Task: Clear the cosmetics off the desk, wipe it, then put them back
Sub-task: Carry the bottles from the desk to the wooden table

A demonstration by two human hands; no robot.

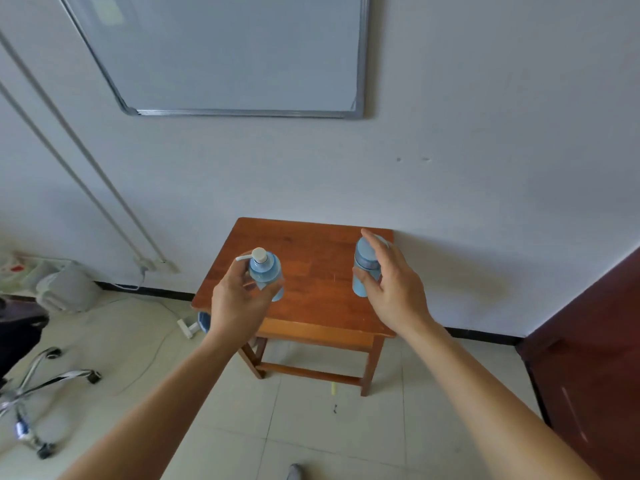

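A small wooden desk (311,271) stands against the white wall. My left hand (235,303) grips a light blue pump bottle (265,271) with a white pump head, held over the desk's left side. My right hand (394,289) wraps around a taller light blue bottle (363,265) with a blue-grey cap, over the desk's right side. Whether either bottle touches the desktop cannot be told. The rest of the desktop is bare wood.
A whiteboard (235,53) hangs on the wall above. An office chair base (38,386) stands on the tiled floor at left, with bags (62,285) behind it. A blue and white object (197,323) lies on the floor beside the desk. A dark red door (595,358) is at right.
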